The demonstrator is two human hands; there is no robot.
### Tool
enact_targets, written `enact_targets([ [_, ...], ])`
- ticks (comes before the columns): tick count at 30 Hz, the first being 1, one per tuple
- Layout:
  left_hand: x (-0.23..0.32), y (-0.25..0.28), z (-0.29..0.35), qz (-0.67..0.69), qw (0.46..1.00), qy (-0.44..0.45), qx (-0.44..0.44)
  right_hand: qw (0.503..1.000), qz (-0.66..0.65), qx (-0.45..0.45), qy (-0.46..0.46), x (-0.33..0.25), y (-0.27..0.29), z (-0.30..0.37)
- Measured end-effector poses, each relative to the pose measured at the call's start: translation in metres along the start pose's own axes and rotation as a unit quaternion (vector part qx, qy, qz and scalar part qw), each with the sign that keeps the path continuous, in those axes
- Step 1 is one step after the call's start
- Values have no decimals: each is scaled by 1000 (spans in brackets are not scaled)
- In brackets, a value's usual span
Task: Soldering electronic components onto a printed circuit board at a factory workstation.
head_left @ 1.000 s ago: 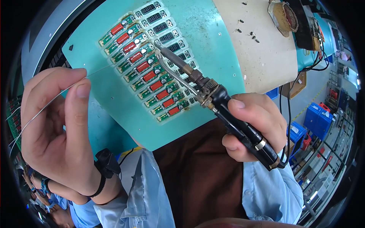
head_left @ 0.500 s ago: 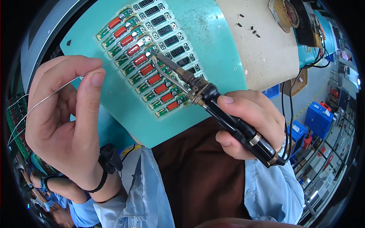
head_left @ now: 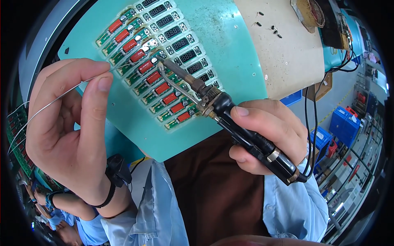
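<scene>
My left hand (head_left: 67, 127) pinches a thin solder wire (head_left: 125, 66) between thumb and forefinger. The wire's end reaches the panel of small circuit boards, beside the row of red rectangular components (head_left: 145, 67). In my right hand (head_left: 277, 133) is a black soldering iron (head_left: 223, 102), held slantwise with a thin bent metal tube along its shaft. Its tip is over the panel close to the wire's end, by a small round silver-topped part; exact contact is too small to tell. A column of black digit displays (head_left: 180, 44) runs along the panel's far side.
Under the panel lies a teal sheet (head_left: 223, 37), beside a beige surface (head_left: 287, 61) with several small black leaded parts (head_left: 276, 30). A worn holder (head_left: 308, 14) stands far right. Black cables (head_left: 307, 119) hang near blue bins (head_left: 344, 124). Another person's arm (head_left: 72, 203) shows lower left.
The teal sheet and panel have turned slightly counter-clockwise, with the panel shifting left. The iron's tip has moved a little left with it. My left hand has hardly moved.
</scene>
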State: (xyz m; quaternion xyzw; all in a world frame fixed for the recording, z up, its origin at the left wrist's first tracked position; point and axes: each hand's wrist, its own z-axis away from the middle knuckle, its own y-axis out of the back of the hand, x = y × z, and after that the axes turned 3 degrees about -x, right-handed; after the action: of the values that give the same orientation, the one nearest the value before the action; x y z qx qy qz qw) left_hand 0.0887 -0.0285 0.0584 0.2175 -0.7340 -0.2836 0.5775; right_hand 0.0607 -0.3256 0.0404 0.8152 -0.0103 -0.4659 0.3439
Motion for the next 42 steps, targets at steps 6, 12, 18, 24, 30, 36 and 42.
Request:
enact_targets([
  [6,-2,0,-1,9,1000,-8,2,1000,0,-3,-4,0,0,0],
  [12,1,0,3,9,1000,7,24,1000,4,3,4,2,-1,0],
  [18,9,4,8,7,999,31,31,995,2,94,11,-3,-6,7],
  [24,12,-2,13,30,999,27,26,999,18,45,3,-8,2,12],
  [30,5,-7,14,23,1000,5,11,999,-10,31,-30,-7,2,16],
  [36,7,-7,14,23,1000,5,1,1000,18,6,14,-2,1,16],
  [42,4,-10,13,30,1000,2,0,1000,19,-2,4,-3,1,15],
])
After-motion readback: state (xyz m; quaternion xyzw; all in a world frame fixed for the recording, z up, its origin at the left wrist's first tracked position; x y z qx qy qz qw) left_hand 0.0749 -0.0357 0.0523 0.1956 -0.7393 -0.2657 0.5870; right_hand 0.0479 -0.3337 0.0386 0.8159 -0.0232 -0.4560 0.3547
